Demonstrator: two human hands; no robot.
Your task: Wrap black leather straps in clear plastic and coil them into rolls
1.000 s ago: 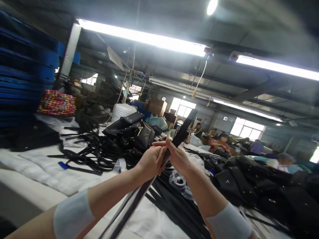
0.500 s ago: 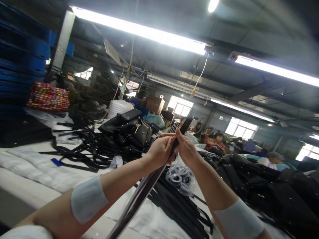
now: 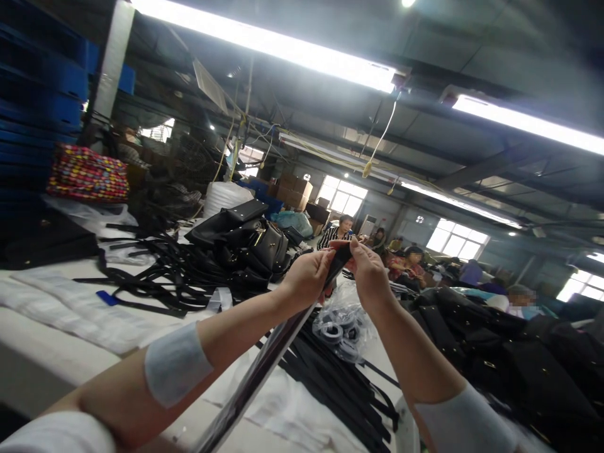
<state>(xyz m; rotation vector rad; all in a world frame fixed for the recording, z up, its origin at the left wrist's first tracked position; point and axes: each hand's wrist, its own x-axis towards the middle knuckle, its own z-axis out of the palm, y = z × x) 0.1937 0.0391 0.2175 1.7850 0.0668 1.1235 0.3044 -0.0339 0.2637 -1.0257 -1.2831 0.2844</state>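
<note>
A long black strap (image 3: pixel 271 355) runs from the bottom edge up to both hands, with a paler strip along its length. My left hand (image 3: pixel 309 277) is closed around it a little below its upper end. Thumb and fingers of my right hand (image 3: pixel 368 267) pinch that upper end. Below the hands, several flat black straps (image 3: pixel 330 390) lie side by side on the table. A clear plastic bag (image 3: pixel 346 321) with grey-white tape rolls rests beyond them, between my forearms.
Black bags (image 3: pixel 240 242) and tangled black straps (image 3: pixel 146 277) sit at the left back. More black bags (image 3: pixel 509 358) are heaped on the right. White cloth (image 3: pixel 70 311) covers part of the table (image 3: pixel 28 355). A person in a striped top (image 3: pixel 329 236) is beyond my hands.
My right hand has shifted slightly right and is now at the strap's upper end, which no longer sticks up above the hands. My left hand still grips the strap.
</note>
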